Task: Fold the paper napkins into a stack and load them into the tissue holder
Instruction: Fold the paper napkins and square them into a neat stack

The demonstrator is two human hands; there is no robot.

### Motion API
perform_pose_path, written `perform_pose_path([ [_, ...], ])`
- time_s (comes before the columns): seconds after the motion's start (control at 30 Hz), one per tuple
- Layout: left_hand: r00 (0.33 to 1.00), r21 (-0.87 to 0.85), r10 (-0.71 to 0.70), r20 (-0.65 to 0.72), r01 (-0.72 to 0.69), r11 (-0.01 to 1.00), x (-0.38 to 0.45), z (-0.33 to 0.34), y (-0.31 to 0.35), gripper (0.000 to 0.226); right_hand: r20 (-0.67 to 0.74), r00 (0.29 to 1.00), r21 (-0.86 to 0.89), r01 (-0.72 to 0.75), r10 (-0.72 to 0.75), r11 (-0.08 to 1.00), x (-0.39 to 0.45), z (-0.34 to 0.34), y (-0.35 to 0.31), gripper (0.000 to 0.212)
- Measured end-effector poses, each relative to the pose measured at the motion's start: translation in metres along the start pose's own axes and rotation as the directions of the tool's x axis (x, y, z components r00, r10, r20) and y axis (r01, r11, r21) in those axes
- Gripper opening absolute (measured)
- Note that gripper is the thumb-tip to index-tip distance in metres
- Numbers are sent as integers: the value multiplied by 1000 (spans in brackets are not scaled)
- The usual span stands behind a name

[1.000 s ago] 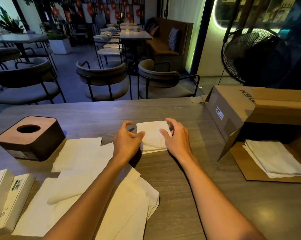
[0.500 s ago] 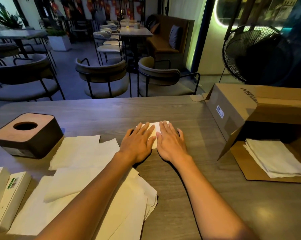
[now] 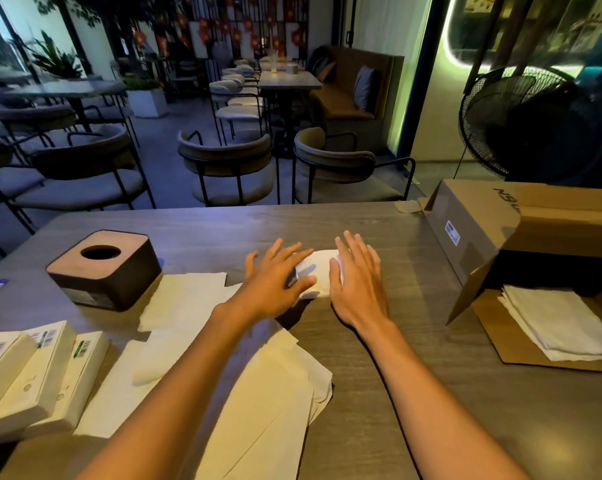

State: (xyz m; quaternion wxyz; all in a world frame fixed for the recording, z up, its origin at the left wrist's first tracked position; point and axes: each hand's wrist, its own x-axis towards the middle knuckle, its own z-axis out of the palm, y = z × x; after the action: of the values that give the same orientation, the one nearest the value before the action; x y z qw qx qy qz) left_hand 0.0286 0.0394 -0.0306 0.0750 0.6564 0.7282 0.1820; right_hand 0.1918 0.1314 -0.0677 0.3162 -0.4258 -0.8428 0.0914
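Note:
A small folded white napkin (image 3: 319, 273) lies on the wooden table in the middle of the head view. My left hand (image 3: 275, 282) lies flat on its left edge with the fingers spread. My right hand (image 3: 356, 280) rests flat on its right edge, fingers apart. Neither hand grips anything. The dark square tissue holder (image 3: 105, 270), with a wooden top and a round hole, stands at the left, apart from both hands. Several unfolded napkins (image 3: 188, 308) lie spread under my left forearm.
An open cardboard box (image 3: 483, 230) lies on its side at the right, with a stack of white napkins (image 3: 556, 327) on its flap. Flat white packets (image 3: 32, 375) sit at the near left. Chairs stand beyond the table's far edge (image 3: 223, 211).
My hands went from pinching the napkin's sides to pressing flat on it close together. Now they have slid apart, and the folded napkin shows between them.

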Motion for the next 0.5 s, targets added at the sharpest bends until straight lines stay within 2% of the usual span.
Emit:
perform_pose_path([
  [0.07, 997, -22, -44, -68, 43, 999, -27, -21, -15, 45, -86, 992, 62, 93, -88, 994, -4, -4, -9, 43],
  [0.13, 989, 116, -118, -89, 128, 985, -54, -36, -37, 43, -106, 980, 127, 183, -170, 975, -12, -6, -24, 27],
  [0.2, 975, 220, -222, -25, 222, 950, -75, -41, -60, 45, -34, 973, 175, 232, -229, 957, -22, -4, -44, 21],
  [0.27, 956, 145, -292, -7, 290, 946, -90, -41, -72, 41, 45, 963, 222, 249, -265, 943, -31, -1, -64, 21],
  [0.4, 939, -13, -214, -271, 218, 976, -105, -46, -69, 21, 127, 966, 410, 155, -224, 899, -38, -7, -98, 22],
  [0.5, 917, -154, -194, -350, 148, 977, -108, -56, -65, 18, 223, 963, 561, 1, -152, 828, -41, -14, -117, 24],
])
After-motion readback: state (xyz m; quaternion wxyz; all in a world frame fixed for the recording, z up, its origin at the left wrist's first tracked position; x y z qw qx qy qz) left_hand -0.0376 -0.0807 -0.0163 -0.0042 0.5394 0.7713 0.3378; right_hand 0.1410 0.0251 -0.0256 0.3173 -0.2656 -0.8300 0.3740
